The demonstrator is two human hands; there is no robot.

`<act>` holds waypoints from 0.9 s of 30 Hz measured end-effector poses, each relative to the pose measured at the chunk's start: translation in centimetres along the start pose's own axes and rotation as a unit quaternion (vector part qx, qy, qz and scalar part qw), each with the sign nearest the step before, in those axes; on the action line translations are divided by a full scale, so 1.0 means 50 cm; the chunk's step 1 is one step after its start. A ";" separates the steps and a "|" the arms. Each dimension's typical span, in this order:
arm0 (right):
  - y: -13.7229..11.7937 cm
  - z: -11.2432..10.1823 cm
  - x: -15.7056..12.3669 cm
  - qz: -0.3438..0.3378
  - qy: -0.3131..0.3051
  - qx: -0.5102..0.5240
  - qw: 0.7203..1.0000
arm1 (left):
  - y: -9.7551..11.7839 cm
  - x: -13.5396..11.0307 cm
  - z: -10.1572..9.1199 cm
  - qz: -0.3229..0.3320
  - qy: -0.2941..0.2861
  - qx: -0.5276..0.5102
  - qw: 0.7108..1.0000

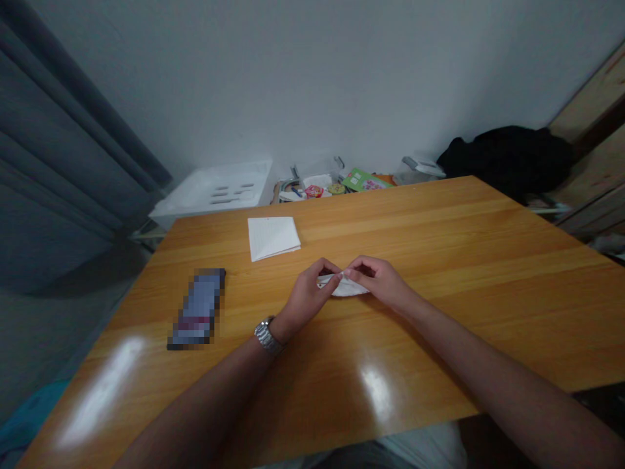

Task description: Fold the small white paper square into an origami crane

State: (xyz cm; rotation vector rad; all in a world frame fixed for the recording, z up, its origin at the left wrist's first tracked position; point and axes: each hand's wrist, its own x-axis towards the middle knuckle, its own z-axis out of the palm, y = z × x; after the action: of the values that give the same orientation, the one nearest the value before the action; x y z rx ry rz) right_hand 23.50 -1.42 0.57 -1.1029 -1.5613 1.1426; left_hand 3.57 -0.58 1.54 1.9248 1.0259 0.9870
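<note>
Just above the tabletop at the middle, both hands pinch a small piece of white paper [350, 287] that looks folded. My left hand [312, 286] grips its left part between thumb and fingers, and a metal watch [268, 335] is on that wrist. Thumb and index finger of my right hand [383, 280] close on its upper right part, with the fingertips of both hands almost meeting. The hands hide some of the paper. Beyond my left hand, folded white lined paper [273, 238] lies flat on the table.
A phone [198, 309] with a blurred-out screen lies on the wooden table [463, 260] to the left. Past the far edge are a white plastic tray [219, 185], a green booklet [365, 180] among small items, and black cloth [508, 159]. A grey curtain [63, 130] hangs at left.
</note>
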 end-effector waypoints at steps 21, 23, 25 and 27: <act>-0.009 -0.010 -0.005 -0.014 -0.021 -0.041 0.999 | 0.004 0.001 0.002 0.002 0.001 -0.013 1.000; -0.014 -0.009 -0.007 -0.020 -0.021 -0.053 0.998 | 0.004 0.002 0.003 -0.002 -0.005 -0.014 1.000; -0.019 -0.010 -0.009 -0.025 -0.020 -0.069 0.997 | 0.003 0.002 0.002 -0.005 -0.008 -0.012 1.000; -0.021 -0.012 -0.011 -0.024 -0.016 -0.079 0.996 | 0.001 0.003 0.001 -0.006 -0.004 -0.007 1.000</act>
State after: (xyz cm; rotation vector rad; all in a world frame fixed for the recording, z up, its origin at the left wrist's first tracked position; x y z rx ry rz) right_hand 24.03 -2.01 1.62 -1.1475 -1.7190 1.0232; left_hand 3.67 -0.47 1.62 1.9064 1.0232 0.9769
